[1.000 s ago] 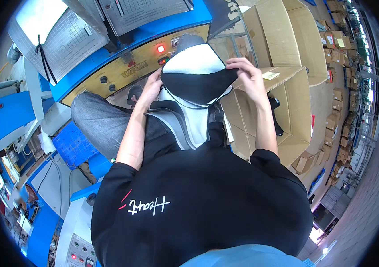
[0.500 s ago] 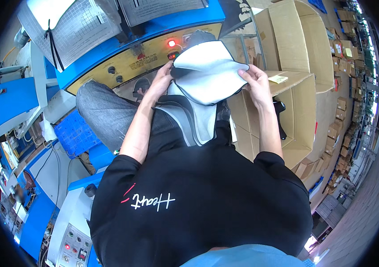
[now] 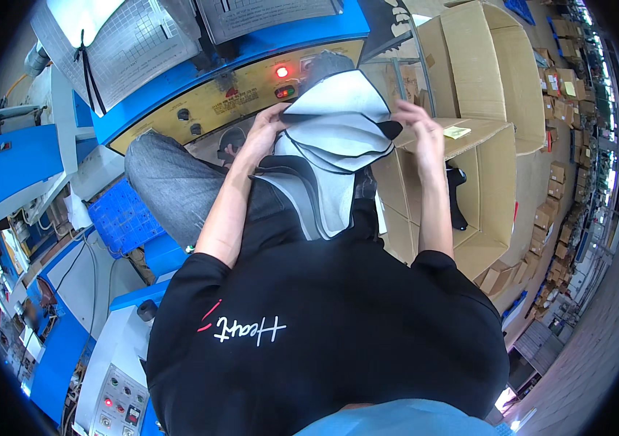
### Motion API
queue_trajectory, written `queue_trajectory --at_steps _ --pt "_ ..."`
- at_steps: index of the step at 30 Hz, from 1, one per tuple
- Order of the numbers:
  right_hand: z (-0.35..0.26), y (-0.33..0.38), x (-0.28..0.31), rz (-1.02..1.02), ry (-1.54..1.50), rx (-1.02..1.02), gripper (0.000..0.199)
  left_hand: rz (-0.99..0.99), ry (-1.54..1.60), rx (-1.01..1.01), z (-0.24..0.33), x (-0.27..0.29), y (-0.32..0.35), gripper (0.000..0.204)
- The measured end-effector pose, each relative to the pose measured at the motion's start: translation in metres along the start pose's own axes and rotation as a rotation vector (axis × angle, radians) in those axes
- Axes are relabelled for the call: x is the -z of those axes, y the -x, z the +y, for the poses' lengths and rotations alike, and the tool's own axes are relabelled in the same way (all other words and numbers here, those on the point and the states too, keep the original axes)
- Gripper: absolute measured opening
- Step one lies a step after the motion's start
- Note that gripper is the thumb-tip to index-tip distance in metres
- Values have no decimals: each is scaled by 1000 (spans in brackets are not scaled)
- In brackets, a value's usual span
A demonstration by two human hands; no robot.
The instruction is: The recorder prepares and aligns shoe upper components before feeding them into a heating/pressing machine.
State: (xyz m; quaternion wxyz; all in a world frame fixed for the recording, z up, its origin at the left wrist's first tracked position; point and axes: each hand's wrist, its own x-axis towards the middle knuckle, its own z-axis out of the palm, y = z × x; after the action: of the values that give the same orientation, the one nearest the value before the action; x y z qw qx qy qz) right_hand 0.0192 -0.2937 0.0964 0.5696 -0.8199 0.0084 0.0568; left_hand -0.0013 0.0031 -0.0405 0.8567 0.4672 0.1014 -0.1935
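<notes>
A stack of flat grey and white cut pieces with black edges (image 3: 338, 127) lies over my lap, fanned out. My left hand (image 3: 269, 127) grips the upper left edge of the top pieces. My right hand (image 3: 417, 120) hovers at the stack's right edge, fingers spread, just touching or barely clear of it. Longer grey pieces (image 3: 317, 200) hang down from under the stack toward my body.
A blue and yellow machine panel (image 3: 215, 102) with a lit red lamp (image 3: 281, 71) stands just beyond my hands. Open cardboard boxes (image 3: 484, 145) sit to the right. A blue plastic crate (image 3: 124, 214) and a control box (image 3: 117, 396) lie to the left.
The top piece has turned from its black and white side to the pale grey side and dropped lower. My right hand has let go of its edge and opened.
</notes>
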Motion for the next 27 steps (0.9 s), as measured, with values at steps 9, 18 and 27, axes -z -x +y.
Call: queue_trajectory --at_steps 9,18,27 --pt "-29 -79 -19 -682 348 -149 37 -139 47 -94 8 -2 0 16" --pt "-47 -75 -56 -1257 740 -185 41 -107 -33 -70 23 -16 10 18" --pt "-45 -47 -34 -1013 526 -179 41 -195 -802 355 46 2 30 62"
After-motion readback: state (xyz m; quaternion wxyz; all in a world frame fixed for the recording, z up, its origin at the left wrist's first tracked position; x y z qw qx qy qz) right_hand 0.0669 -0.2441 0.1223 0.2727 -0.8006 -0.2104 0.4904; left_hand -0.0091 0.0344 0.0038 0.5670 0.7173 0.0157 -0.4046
